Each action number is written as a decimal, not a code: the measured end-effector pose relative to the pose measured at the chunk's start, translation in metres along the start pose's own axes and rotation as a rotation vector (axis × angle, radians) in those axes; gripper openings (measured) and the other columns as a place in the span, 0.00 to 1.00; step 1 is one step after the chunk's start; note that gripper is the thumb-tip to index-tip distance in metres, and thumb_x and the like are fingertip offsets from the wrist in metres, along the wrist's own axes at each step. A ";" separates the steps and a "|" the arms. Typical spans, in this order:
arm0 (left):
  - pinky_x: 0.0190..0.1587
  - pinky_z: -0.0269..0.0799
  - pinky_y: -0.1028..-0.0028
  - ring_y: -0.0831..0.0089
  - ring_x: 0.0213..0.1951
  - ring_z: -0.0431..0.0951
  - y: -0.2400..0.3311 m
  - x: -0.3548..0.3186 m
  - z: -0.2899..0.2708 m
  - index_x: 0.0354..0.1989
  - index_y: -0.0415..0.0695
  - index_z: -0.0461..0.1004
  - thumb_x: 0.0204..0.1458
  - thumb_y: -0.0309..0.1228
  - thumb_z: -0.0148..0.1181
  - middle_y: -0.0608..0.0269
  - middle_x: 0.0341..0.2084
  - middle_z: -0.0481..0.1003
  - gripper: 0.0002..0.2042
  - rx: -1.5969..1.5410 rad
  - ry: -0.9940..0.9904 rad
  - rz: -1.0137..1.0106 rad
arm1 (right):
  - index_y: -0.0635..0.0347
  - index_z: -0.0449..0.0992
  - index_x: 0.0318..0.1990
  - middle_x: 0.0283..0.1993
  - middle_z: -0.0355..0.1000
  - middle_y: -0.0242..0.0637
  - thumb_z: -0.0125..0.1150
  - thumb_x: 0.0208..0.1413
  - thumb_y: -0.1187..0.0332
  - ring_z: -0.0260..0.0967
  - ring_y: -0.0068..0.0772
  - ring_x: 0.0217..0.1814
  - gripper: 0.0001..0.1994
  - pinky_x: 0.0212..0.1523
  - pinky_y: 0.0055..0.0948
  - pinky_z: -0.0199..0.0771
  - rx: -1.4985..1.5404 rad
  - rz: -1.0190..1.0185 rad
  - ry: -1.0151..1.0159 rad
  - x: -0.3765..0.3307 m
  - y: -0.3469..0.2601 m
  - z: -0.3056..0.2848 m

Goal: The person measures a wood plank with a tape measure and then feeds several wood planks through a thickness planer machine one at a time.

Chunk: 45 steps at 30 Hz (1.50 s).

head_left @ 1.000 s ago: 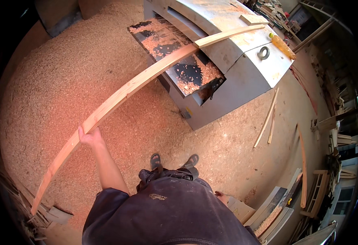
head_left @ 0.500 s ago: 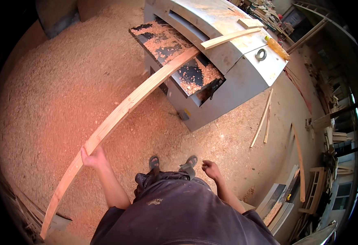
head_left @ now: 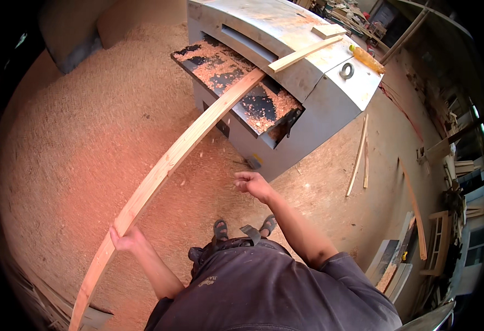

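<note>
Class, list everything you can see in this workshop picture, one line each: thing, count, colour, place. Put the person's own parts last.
long plank: one, pale wood, running from the machine table down to the lower left
machine: one, grey metal, top centre, shavings on its table
short board: one, pale wood, on top of the machine
yellow bottle: one, on the machine's right edge
thin strips: a few, pale wood, on the floor at right
sawdust: reddish, covering the floor
left hand: holding the long plank
right hand: open, empty, in front of the machine

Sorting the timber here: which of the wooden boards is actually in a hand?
The long plank, gripped by the left hand, far end on the planer table. The short board lies atop the machine; thin strips lie on the floor.
</note>
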<state>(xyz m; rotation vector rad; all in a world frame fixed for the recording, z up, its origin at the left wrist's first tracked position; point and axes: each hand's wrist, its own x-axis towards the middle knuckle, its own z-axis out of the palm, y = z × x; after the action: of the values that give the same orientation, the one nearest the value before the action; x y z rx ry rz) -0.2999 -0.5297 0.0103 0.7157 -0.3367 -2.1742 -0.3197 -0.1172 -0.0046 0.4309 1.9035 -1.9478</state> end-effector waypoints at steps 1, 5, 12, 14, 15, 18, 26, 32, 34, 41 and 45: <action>0.63 0.60 0.51 0.51 0.57 0.66 0.009 0.011 -0.007 0.53 0.27 0.62 0.57 0.33 0.48 0.43 0.50 0.67 0.21 0.001 0.003 0.033 | 0.69 0.64 0.62 0.53 0.73 0.45 0.58 0.58 0.72 0.74 0.35 0.49 0.25 0.50 0.30 0.74 0.071 0.033 -0.047 0.010 -0.001 0.005; 0.62 0.61 0.49 0.45 0.57 0.65 0.076 0.034 -0.031 0.55 0.26 0.57 0.55 0.34 0.50 0.38 0.53 0.63 0.25 0.046 0.111 0.181 | 0.69 0.59 0.65 0.55 0.70 0.47 0.57 0.59 0.71 0.71 0.38 0.54 0.28 0.54 0.34 0.72 0.315 0.000 -0.073 0.034 -0.028 0.034; 0.59 0.65 0.43 0.45 0.59 0.63 0.215 0.032 -0.098 0.58 0.29 0.53 0.55 0.33 0.50 0.39 0.52 0.63 0.26 0.319 0.234 0.459 | 0.68 0.59 0.59 0.55 0.67 0.52 0.55 0.57 0.67 0.66 0.49 0.59 0.25 0.61 0.47 0.66 1.125 -0.126 -0.134 0.061 -0.057 0.043; 0.61 0.64 0.44 0.44 0.61 0.62 0.240 0.032 -0.123 0.59 0.26 0.52 0.56 0.33 0.49 0.36 0.55 0.61 0.27 0.384 0.175 0.466 | 0.67 0.60 0.57 0.54 0.68 0.53 0.56 0.55 0.68 0.66 0.52 0.59 0.23 0.63 0.50 0.65 1.196 -0.087 -0.075 0.051 -0.065 0.053; 0.61 0.64 0.44 0.44 0.61 0.62 0.243 0.022 -0.125 0.59 0.26 0.53 0.56 0.33 0.49 0.36 0.55 0.61 0.27 0.422 0.167 0.496 | 0.67 0.61 0.56 0.54 0.68 0.53 0.56 0.54 0.69 0.66 0.53 0.59 0.23 0.63 0.51 0.65 1.177 -0.072 -0.059 0.043 -0.063 0.060; 0.61 0.64 0.44 0.44 0.60 0.62 0.252 0.002 -0.130 0.58 0.27 0.54 0.56 0.34 0.49 0.37 0.54 0.62 0.26 0.479 0.160 0.536 | 0.66 0.62 0.54 0.53 0.68 0.53 0.55 0.47 0.76 0.67 0.52 0.58 0.23 0.64 0.51 0.65 1.143 -0.051 -0.063 0.010 -0.067 0.081; 0.59 0.63 0.43 0.44 0.58 0.63 0.195 -0.022 -0.069 0.57 0.29 0.58 0.56 0.36 0.48 0.38 0.53 0.64 0.25 0.501 -0.113 0.504 | 0.65 0.61 0.56 0.50 0.69 0.49 0.54 0.38 0.77 0.69 0.47 0.56 0.31 0.62 0.45 0.69 1.059 -0.316 -0.209 -0.062 -0.116 0.064; 0.58 0.63 0.43 0.44 0.56 0.64 0.119 -0.053 0.007 0.56 0.30 0.60 0.56 0.37 0.48 0.39 0.51 0.65 0.24 0.386 -0.443 0.320 | 0.66 0.59 0.59 0.50 0.70 0.50 0.56 0.39 0.76 0.72 0.47 0.52 0.33 0.58 0.46 0.71 1.011 -0.637 -0.259 -0.110 -0.159 0.001; 0.58 0.63 0.43 0.44 0.56 0.64 0.095 -0.072 0.034 0.56 0.31 0.61 0.56 0.37 0.48 0.39 0.51 0.65 0.24 0.314 -0.556 0.253 | 0.65 0.60 0.59 0.51 0.71 0.52 0.57 0.39 0.76 0.73 0.52 0.51 0.33 0.59 0.49 0.70 1.035 -0.743 -0.236 -0.129 -0.159 -0.030; 0.57 0.62 0.43 0.44 0.54 0.65 0.017 -0.172 0.111 0.54 0.32 0.64 0.56 0.39 0.47 0.40 0.49 0.67 0.23 0.085 -0.933 -0.010 | 0.62 0.60 0.64 0.61 0.65 0.54 0.56 0.37 0.78 0.66 0.55 0.61 0.38 0.67 0.53 0.61 1.343 -1.005 -0.106 -0.223 -0.072 -0.154; 0.56 0.62 0.43 0.44 0.53 0.65 -0.022 -0.248 0.149 0.54 0.33 0.66 0.56 0.40 0.47 0.41 0.48 0.68 0.23 -0.067 -1.120 -0.191 | 0.62 0.64 0.60 0.57 0.68 0.51 0.54 0.42 0.74 0.68 0.53 0.58 0.31 0.64 0.54 0.64 1.499 -1.161 0.346 -0.289 0.001 -0.234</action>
<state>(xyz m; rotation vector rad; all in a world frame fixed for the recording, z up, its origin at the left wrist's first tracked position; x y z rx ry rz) -0.2740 -0.3252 0.2140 -0.6105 -0.7620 -2.5598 -0.0756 0.1327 0.1228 -0.1059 0.2141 -4.0278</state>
